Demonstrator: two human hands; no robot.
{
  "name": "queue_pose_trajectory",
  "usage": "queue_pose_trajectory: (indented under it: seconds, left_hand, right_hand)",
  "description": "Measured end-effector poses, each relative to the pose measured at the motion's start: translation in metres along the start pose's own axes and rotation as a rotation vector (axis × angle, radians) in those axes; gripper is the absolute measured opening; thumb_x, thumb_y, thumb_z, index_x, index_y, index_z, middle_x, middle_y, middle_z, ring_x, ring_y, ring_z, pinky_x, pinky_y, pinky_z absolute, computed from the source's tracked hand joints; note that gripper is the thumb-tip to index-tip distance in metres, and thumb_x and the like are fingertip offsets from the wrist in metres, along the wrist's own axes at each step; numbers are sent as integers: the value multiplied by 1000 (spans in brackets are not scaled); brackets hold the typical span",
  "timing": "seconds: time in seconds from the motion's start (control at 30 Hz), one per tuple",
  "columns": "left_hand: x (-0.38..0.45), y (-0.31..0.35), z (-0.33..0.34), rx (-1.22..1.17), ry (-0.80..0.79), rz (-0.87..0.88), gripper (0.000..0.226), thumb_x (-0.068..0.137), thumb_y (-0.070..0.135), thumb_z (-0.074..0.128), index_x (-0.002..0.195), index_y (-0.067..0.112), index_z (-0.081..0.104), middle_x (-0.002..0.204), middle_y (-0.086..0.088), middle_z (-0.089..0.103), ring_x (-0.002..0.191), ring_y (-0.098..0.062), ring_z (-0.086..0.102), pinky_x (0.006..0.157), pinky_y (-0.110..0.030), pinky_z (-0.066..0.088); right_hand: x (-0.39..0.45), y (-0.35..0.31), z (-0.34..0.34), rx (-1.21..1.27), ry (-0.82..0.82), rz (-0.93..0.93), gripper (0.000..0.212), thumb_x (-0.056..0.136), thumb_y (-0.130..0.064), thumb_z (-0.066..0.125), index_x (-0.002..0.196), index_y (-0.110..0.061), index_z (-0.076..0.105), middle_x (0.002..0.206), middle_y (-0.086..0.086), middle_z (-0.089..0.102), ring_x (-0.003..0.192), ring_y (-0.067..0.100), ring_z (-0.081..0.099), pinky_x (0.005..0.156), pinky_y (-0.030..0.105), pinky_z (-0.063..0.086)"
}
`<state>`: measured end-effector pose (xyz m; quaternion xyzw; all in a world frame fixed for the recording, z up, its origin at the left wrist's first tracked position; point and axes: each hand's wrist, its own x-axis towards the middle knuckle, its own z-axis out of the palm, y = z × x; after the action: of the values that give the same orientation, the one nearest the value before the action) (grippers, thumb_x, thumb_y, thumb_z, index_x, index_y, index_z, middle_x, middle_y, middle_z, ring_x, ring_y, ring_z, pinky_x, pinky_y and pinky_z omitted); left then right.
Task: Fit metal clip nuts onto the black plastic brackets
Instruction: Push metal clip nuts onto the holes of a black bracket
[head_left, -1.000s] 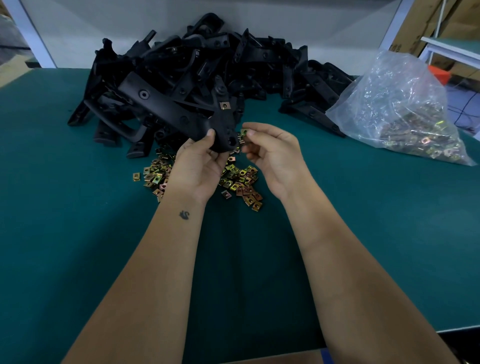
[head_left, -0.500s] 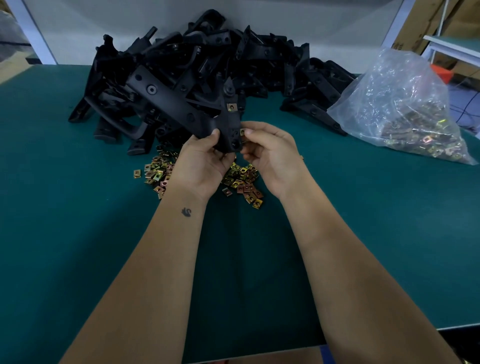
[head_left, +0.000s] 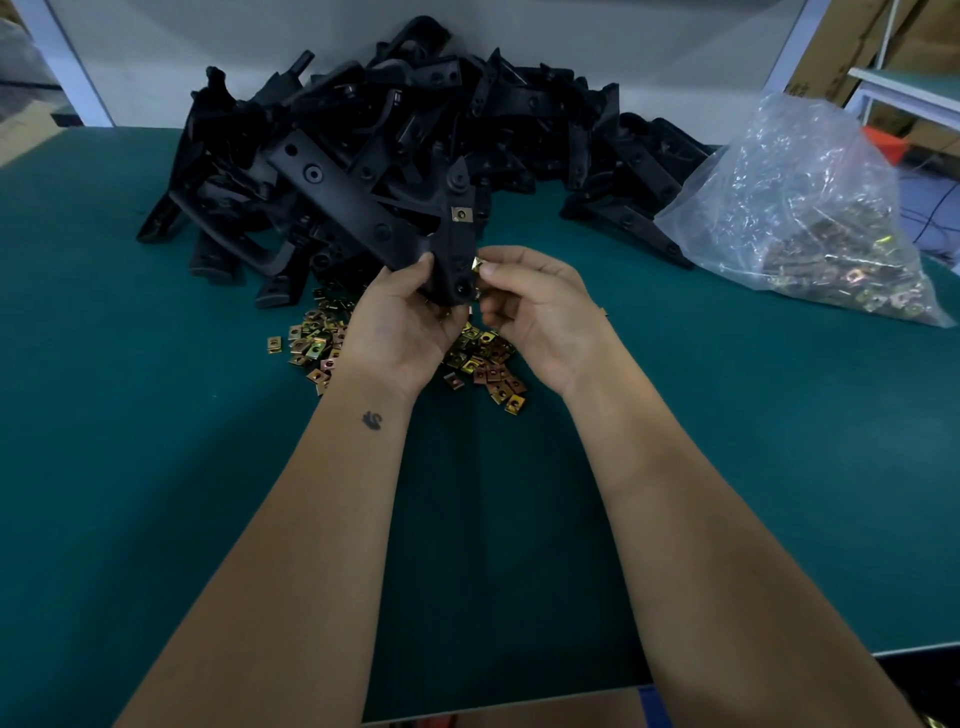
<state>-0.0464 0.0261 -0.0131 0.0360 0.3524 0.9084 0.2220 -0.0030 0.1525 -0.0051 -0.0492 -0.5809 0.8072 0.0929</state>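
Observation:
My left hand (head_left: 402, 322) grips the lower end of a long black plastic bracket (head_left: 363, 208), held up over the green table. One brass clip nut (head_left: 460, 213) sits fitted on the bracket's upper arm. My right hand (head_left: 535, 317) pinches another clip nut (head_left: 477, 264) between thumb and forefinger, right against the bracket's right edge. A loose heap of clip nuts (head_left: 483, 364) lies on the table under both hands.
A big pile of black brackets (head_left: 415, 114) fills the back of the green table (head_left: 156, 467). A clear plastic bag of clip nuts (head_left: 810, 228) lies at the right. The table's front edge runs near the bottom of the view.
My right hand has brought its clip nut in from a small gap to the bracket's right edge. The bracket has lifted and tilted slightly in my left hand.

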Motion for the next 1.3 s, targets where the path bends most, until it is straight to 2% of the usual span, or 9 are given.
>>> queue_pose_trajectory:
  seconds: [0.13, 0.27, 0.37, 0.47, 0.57, 0.67, 0.87, 1.1, 1.3]
  left_hand:
    - [0, -1, 2, -16, -36, 25, 30, 94, 25, 59, 118, 7, 59, 104, -7, 65, 91, -17, 65, 68, -24, 56]
    - [-1, -1, 3, 5, -23, 90, 52, 80, 26, 68, 127, 8, 54, 109, -7, 65, 94, -17, 66, 71, -26, 57]
    - [0, -3, 2, 45, -19, 126, 33, 85, 23, 67, 116, 15, 59, 110, -3, 67, 95, -15, 66, 72, -25, 56]
    - [-1, -3, 4, 64, -34, 153, 34, 75, 26, 71, 108, 22, 63, 102, 4, 71, 93, -11, 67, 77, -25, 56]
    - [-1, -6, 5, 121, -67, 143, 34, 79, 31, 68, 111, 24, 63, 104, 3, 71, 96, -14, 66, 80, -30, 55]
    - [0, -9, 8, 189, -49, 136, 23, 94, 34, 60, 114, 23, 62, 107, 1, 70, 94, -14, 66, 74, -28, 54]
    - [0, -14, 13, 255, 19, 199, 27, 99, 37, 53, 121, 22, 58, 122, -7, 68, 103, -15, 67, 83, -28, 56]
    - [3, -15, 12, 313, 84, 216, 22, 99, 35, 57, 111, 17, 61, 107, -6, 70, 86, -14, 70, 78, -29, 58]
    - [1, -16, 15, 346, 103, 235, 20, 99, 35, 56, 108, 18, 60, 103, -2, 71, 88, -15, 69, 78, -29, 58]
  right_hand:
    - [-1, 0, 4, 43, -51, 54, 12, 91, 0, 58, 99, -1, 67, 76, 4, 64, 57, 9, 55, 60, 21, 47]
    - [-2, 0, 4, 44, -67, 69, 10, 91, 0, 58, 93, -3, 67, 75, 4, 62, 58, 9, 54, 61, 21, 47]
    - [-3, 0, 3, 32, -80, 81, 10, 91, 1, 59, 88, -6, 66, 72, 3, 61, 57, 8, 54, 60, 21, 47]
    - [-2, -1, 1, 32, -79, 96, 11, 89, 1, 61, 84, -7, 66, 67, 0, 61, 55, 8, 53, 58, 20, 47]
    - [-1, -1, 0, 42, -83, 107, 13, 88, 2, 62, 81, -8, 65, 64, 0, 59, 54, 7, 51, 57, 20, 46]
    - [-2, -1, -1, 67, -100, 106, 15, 88, 2, 61, 77, -8, 65, 64, 0, 58, 53, 7, 50, 56, 20, 46]
    - [-3, -1, 3, 224, -118, 94, 15, 92, -3, 57, 81, -9, 64, 64, -3, 57, 53, 6, 47, 57, 20, 48]
    - [-1, 3, 5, 175, -84, 109, 42, 93, -5, 58, 54, -19, 59, 56, -5, 47, 48, 6, 37, 56, 22, 38]
    - [1, 5, 3, 188, -77, 108, 41, 92, -6, 59, 54, -20, 60, 56, -5, 48, 47, 5, 38, 54, 21, 38]
